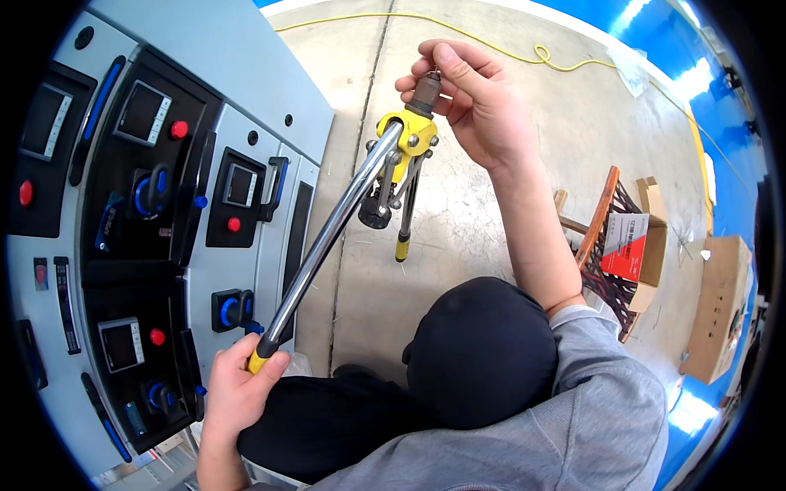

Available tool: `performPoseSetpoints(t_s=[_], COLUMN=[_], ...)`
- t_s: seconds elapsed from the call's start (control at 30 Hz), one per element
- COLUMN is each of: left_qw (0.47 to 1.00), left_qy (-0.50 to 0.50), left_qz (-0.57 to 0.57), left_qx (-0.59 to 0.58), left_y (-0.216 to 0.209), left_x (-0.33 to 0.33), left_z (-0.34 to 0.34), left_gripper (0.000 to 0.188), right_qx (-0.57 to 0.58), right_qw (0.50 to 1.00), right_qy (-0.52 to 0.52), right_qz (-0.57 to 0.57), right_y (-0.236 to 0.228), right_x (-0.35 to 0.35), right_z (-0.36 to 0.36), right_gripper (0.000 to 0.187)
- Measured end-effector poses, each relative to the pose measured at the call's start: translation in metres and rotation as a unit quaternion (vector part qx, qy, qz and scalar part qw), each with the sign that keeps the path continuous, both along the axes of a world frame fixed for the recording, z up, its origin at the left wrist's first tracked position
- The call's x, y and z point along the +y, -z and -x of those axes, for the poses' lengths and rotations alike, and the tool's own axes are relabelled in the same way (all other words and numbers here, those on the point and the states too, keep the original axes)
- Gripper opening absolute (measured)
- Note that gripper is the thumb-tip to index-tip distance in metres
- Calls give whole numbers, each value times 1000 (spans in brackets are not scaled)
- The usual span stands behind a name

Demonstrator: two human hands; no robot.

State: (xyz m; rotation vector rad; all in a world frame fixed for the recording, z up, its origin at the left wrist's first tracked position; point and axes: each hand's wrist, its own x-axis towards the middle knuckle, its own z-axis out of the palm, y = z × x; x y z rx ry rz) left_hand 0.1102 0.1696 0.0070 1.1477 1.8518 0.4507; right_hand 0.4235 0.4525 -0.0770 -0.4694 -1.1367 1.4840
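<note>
A long-arm hand riveter [407, 135] with a yellow head is tilted in front of me, its dark nose [423, 94] pointing up and away. My left hand [239, 385] is wrapped round the yellow-and-black grip at the near end of one chrome handle [327, 233]. The second handle [404, 221], ending in a yellow tip, hangs down apart from the first. At the nose, my right hand [483, 98] has thumb and forefinger closed over a thin metal tip, with other fingers behind it. What exactly they pinch is too small to tell.
Grey cabinets [233, 65] with black panels, red buttons and blue-black rotary handles stand close on my left. To the right are a wooden-framed stool [602, 217], a red-and-white box [626, 245] and a cardboard carton [712, 311]. A yellow cable [491, 53] crosses the far floor.
</note>
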Motion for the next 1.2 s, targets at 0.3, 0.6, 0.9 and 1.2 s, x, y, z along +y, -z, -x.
performPoseSetpoints(t_s=[0.3, 0.6, 0.9, 1.2], left_qw=[990, 976, 981, 982], left_qy=[-68, -114, 5, -80], left_qz=[-18, -105, -141, -163], left_qx=[-120, -151, 135, 48], left_y=[-5, 9, -5, -2], left_x=[4, 2, -30, -45], left_z=[6, 45, 62, 63], left_gripper=[34, 28, 30, 34], right_qx=[-58, -384, -450, -413], right_qw=[976, 903, 695, 863], right_qy=[-208, 183, 512, 271], right_qz=[13, 49, -228, -107], right_y=[99, 156, 110, 140], right_x=[3, -18, 157, 44], right_z=[-1, 50, 11, 92], right_gripper=[91, 38, 23, 25])
